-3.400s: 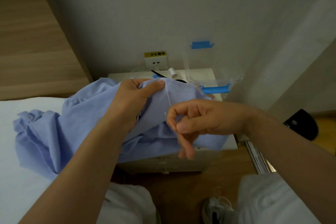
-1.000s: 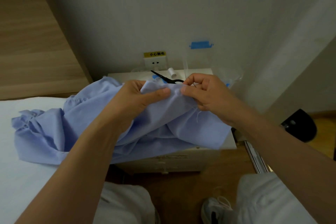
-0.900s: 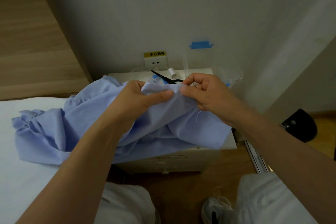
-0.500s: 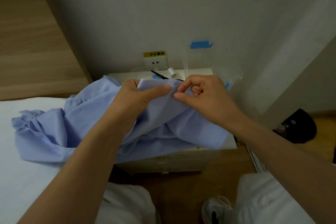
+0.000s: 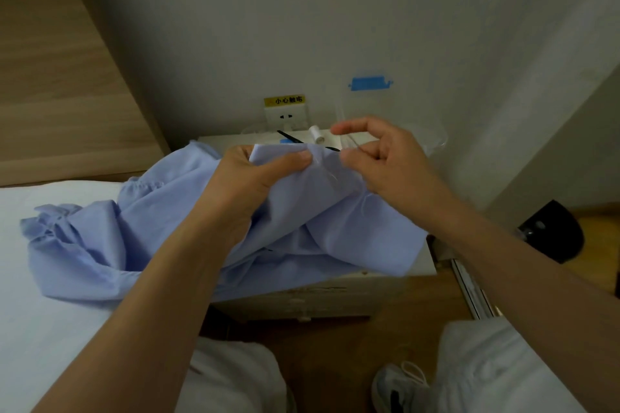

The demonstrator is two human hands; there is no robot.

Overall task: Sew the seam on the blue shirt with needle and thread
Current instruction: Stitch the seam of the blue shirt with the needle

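Observation:
The light blue shirt [image 5: 141, 238] is draped from the bed over the nightstand. My left hand [image 5: 255, 178] grips a raised fold of it, thumb pressed along the top edge. Just to the right, my right hand [image 5: 389, 164] hovers at the fold with its fingers curled and its index finger stretched out above. Its thumb and a finger pinch a thin needle [image 5: 356, 143], which shows only faintly. A pale thread [image 5: 327, 171] runs from the fold toward that hand.
Behind the shirt, the white nightstand [image 5: 335, 292] carries black scissors [image 5: 290, 138], a white thread spool [image 5: 315, 134] and a clear box with blue clips [image 5: 370, 84]. A wall socket [image 5: 287, 116] is above. White bed [image 5: 40, 312] at left; black object [image 5: 553, 235] on floor at right.
My right hand has lifted slightly up and to the right off the fold, its index finger now stretched out. Left hand and shirt have stayed put.

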